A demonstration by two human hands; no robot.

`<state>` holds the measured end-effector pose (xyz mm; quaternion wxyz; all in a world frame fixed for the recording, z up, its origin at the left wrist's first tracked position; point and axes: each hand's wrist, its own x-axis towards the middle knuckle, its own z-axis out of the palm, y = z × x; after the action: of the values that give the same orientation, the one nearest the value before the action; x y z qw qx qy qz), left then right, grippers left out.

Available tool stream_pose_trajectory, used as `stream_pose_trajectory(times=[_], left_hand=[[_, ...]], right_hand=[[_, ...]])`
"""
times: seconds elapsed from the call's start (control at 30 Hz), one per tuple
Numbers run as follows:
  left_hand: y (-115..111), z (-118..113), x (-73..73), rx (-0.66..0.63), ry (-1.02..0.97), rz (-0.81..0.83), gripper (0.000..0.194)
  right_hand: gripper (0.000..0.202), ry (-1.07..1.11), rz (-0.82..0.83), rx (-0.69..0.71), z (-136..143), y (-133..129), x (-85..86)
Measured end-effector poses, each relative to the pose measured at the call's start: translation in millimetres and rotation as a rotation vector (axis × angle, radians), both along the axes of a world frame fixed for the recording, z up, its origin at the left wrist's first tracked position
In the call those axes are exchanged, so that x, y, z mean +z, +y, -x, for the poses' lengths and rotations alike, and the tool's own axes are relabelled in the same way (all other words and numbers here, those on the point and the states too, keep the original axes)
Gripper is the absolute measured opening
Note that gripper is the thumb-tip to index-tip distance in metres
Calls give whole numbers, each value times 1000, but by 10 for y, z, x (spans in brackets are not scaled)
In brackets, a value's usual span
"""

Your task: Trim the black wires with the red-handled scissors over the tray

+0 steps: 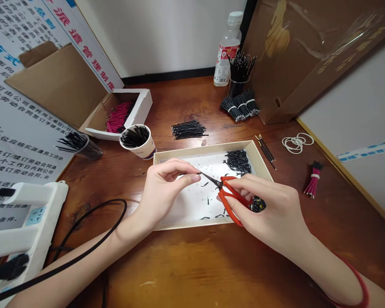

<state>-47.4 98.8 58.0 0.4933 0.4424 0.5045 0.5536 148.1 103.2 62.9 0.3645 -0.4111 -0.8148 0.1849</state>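
Over a shallow cream box lid (179, 223), my left hand (170, 184) pinches a thin black wire between thumb and fingertips; most of the wire is hidden by the fingers. My right hand (263, 205) grips red-handled scissors (227, 194), whose dark tips meet the wire's end at the left fingertips. Small black scraps lie scattered on the lid's white bottom, with a black heap (238, 161) in its far right corner. Another dark pile (258, 204) shows partly beneath my right hand. Beyond the lid is a row of short black wires (188, 129).
A paper cup (144, 149) of black wires and an open box (143, 107) of pink wires stand back left. A bottle (223, 60), bundled black wires (240, 106) and white bands (297, 143) are right. A power strip (48, 222) and black cable (80, 252) lie left.
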Motion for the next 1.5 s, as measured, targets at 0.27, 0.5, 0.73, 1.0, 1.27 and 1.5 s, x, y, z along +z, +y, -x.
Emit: stream_pose_trajectory(times=[0.27, 0.5, 0.73, 1.0, 1.27, 1.5], left_hand=[[3, -10, 9, 5, -15, 7, 14], [-5, -1, 2, 1, -16, 3, 14], [0, -9, 5, 4, 3, -4, 13], [1, -9, 15, -1, 19, -8, 13], [-11, -2, 8, 2, 21, 9, 13], [-10, -10, 8, -9, 11, 3, 14]], right_hand=[[6, -4, 31, -14, -18, -14, -12], [6, -7, 32, -2, -8, -11, -7], [6, -14, 33, 1, -3, -4, 3], [9, -8, 7, -3, -9, -2, -4], [7, 13, 28, 1, -17, -6, -11], [7, -7, 0, 6, -7, -8, -5]])
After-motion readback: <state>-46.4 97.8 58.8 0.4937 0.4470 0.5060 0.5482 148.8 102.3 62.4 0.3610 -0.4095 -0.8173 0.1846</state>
